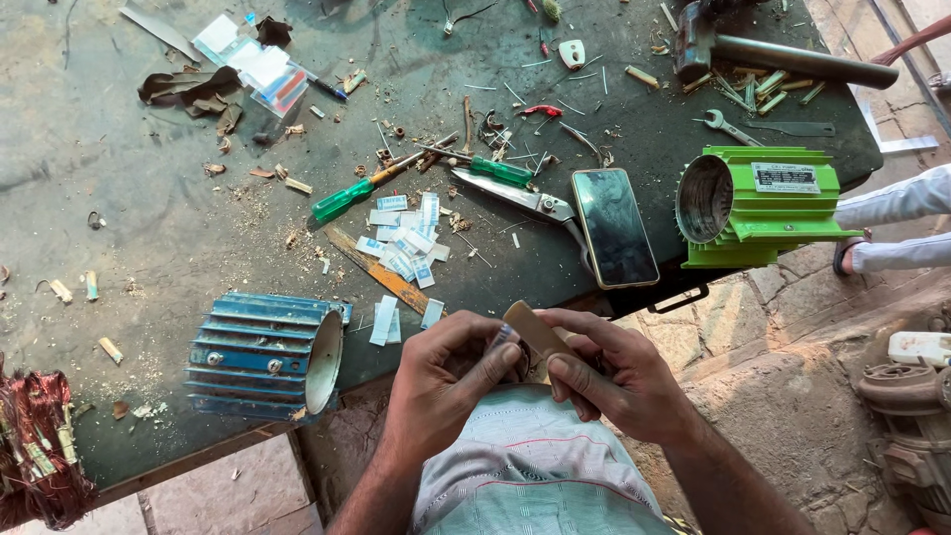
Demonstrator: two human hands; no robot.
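Observation:
Both my hands meet just below the table's near edge, over my lap. My left hand [448, 378] pinches a small whitish paper slip between thumb and fingers. My right hand [616, 374] grips a flat tan strip [532, 328] of wood or card that sticks up between the two hands. What lies behind the fingers is hidden. A scatter of similar white paper slips [406, 241] lies on the dark table [119, 228] just above my hands.
A blue ribbed motor housing [263, 354] lies left, a green one [755, 205] right. A phone [614, 226], scissors [515, 196], two green-handled screwdrivers [342, 199], a spanner [728, 127] and a pipe [792, 61] are on the table. Copper winding [35, 446] sits far left. Another person's legs [897, 223] are at right.

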